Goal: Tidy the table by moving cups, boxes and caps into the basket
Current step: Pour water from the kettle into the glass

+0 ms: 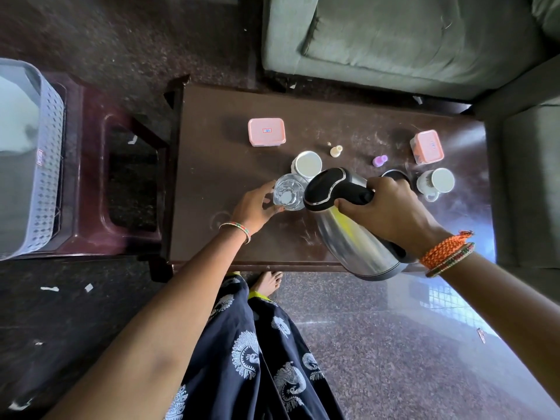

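Centrally on the dark counter (230, 165): left grip (253, 207) curled round a clear glass (288, 192), right grip (385, 207) clamped on the handle of a tilted steel kettle (348, 234) overhanging the near edge. Just beyond, a white cup (307, 163); another cup (436, 181) and a pink box (427, 147) near the right edge; a second pink box (266, 131) far left; two small caps (336, 150) (379, 160) between. Off the left edge, a pale basket (45, 165) on a stool (91, 237). Bare surface at near left.

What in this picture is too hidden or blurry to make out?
Head view only:
- Basket: cut off by the left edge; contents blurred.
- Kettle: spout hidden by its lid; whether water pours is unclear.
- Box label: too small to read.
- Dark round thing: mostly hidden behind the right hand.
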{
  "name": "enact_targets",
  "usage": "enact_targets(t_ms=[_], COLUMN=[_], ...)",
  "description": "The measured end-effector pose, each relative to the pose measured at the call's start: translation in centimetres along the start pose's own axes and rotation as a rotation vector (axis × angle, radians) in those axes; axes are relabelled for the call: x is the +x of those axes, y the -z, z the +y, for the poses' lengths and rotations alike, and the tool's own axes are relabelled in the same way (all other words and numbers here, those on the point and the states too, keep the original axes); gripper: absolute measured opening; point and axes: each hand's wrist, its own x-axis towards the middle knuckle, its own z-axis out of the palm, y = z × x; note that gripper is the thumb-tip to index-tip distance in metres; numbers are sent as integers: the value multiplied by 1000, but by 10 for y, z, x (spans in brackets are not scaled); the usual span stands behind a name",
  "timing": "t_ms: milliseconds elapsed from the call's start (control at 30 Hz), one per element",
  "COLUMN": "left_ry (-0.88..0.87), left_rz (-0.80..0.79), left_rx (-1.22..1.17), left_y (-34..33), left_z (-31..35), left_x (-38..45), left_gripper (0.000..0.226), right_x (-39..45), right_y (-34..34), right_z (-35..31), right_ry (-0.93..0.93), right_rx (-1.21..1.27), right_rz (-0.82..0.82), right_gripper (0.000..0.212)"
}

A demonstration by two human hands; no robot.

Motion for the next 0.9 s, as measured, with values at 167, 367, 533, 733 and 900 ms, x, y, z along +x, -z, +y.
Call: enact_targets(t_ms=[167, 367, 533, 733, 900], left_ry=[2, 100, 114, 118, 72], left_rz=[53, 277, 331, 106, 183], left_rx=[-151, -311, -549, -854, -918], left_y=[2, 3, 4, 33, 82], left_z=[8, 18, 48, 95, 99], left_x=[-12, -20, -26, -19, -34], left_gripper=[47, 38, 28, 27, 25], right_x=[-2, -11, -17, -17, -14], right_y=[-1, -5, 1, 27, 32], right_z=[12, 26, 29, 0, -50], right_ry=[-6, -62, -148, -193, -105], right_rx=[65, 158, 383, 735, 986], right_rz=[-64, 5, 79, 79, 75], right_gripper=[47, 55, 59, 52, 48])
